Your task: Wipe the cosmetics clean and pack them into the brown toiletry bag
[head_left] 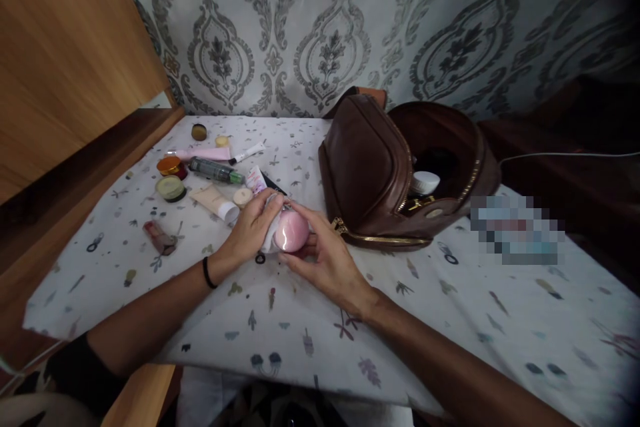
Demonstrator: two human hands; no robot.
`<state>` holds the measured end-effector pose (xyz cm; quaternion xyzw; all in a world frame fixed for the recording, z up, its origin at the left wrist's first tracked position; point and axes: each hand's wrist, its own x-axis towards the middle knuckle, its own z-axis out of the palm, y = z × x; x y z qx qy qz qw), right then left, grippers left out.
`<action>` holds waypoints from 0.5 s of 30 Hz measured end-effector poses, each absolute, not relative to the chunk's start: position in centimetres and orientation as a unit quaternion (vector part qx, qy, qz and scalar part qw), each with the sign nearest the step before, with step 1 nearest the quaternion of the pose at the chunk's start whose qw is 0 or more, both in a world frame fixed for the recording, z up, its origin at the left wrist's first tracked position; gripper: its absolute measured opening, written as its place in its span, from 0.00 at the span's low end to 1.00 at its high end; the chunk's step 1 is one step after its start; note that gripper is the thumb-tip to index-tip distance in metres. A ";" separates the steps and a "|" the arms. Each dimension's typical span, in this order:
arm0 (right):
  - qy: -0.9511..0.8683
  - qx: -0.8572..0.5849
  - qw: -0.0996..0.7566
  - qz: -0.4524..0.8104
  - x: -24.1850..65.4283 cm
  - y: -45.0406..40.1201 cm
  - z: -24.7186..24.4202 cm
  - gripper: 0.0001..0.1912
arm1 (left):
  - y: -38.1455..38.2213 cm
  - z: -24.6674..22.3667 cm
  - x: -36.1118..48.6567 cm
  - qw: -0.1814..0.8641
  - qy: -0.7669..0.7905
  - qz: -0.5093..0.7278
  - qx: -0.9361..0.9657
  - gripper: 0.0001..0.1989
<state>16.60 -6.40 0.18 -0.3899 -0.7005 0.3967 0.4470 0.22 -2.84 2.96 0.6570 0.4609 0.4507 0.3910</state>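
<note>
Over the middle of the table, my right hand (337, 263) has its thumb and fingers closed around a round, shiny pink-topped container (291, 231). My left hand (253, 227), a dark band at its wrist, presses a crumpled white wipe (271, 235) against the container's left side. Just beyond my left hand lie a beige tube (213, 201) with a white cap and a small round cream-coloured jar (243, 197). To the right of my hands stands a brown leather bag (365, 167), unzipped, with a white lid (425, 182) showing inside.
Several cosmetics lie at the left: a dark bottle (215, 170), a pink tube (200, 153), a red jar (171, 167), a green-lidded jar (171, 188) and a small reddish tube (160, 238). A pixelated item (520, 230) rests right of the bag. Patterned wallpaper (270, 27) rises behind.
</note>
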 end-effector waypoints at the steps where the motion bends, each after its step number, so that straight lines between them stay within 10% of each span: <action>1: -0.706 -0.383 0.447 0.393 16.7 -6.4 0.2 0.35 | -2.6 2.8 0.1 0.405 0.463 0.455 0.644 0.15; 15: -0.663 -0.502 0.462 0.309 16.9 -6.6 1.0 0.32 | -3.8 3.0 0.8 0.483 0.442 0.421 0.628 0.19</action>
